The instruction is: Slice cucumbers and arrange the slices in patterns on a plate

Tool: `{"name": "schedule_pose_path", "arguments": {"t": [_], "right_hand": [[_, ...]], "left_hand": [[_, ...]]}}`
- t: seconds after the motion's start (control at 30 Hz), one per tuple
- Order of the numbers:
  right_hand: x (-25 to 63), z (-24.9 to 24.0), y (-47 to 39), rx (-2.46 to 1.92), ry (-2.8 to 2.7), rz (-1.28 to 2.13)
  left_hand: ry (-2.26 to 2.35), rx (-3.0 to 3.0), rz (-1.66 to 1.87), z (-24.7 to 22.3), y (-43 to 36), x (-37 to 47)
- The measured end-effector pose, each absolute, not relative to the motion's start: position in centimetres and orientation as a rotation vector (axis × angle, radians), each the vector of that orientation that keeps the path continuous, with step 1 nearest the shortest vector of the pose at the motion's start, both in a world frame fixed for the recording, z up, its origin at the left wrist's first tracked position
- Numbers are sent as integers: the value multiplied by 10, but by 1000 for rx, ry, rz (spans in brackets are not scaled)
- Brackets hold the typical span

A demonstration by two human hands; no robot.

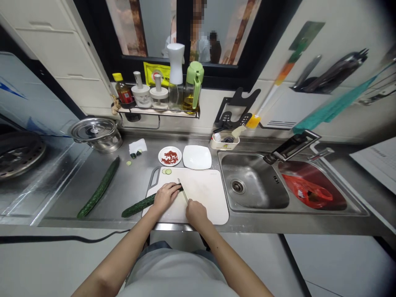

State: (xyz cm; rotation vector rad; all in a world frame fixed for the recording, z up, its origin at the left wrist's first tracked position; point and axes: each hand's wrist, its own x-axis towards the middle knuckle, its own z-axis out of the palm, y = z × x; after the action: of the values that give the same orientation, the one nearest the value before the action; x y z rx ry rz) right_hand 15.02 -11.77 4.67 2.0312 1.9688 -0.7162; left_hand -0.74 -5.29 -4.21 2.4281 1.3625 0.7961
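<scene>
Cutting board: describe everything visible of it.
The board is white, apparently plastic, rectangular with rounded corners and a grey handle at its left. It lies flat on the metal counter beside the sink. Slices rest near its back left corner. A cucumber, under the left hand, lies partly on it and overhangs its left edge. The right hand holds a knife over it; whether the knife touches the board is unclear.
</scene>
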Motion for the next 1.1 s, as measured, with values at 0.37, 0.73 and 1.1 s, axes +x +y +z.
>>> {"name": "schedule_pose_path", "arguments": {"t": [0.37, 0.73, 1.1], "right_hand": [[159, 47, -144, 2023, 1906, -741], [149, 43, -118, 2054, 1934, -729], [142, 38, -100, 2093, 1977, -707]], "left_hand": [[1381, 2434, 802, -42, -54, -7], [1359, 2420, 786, -42, -53, -7], [1381, 2420, 797, -42, -54, -6]]}}
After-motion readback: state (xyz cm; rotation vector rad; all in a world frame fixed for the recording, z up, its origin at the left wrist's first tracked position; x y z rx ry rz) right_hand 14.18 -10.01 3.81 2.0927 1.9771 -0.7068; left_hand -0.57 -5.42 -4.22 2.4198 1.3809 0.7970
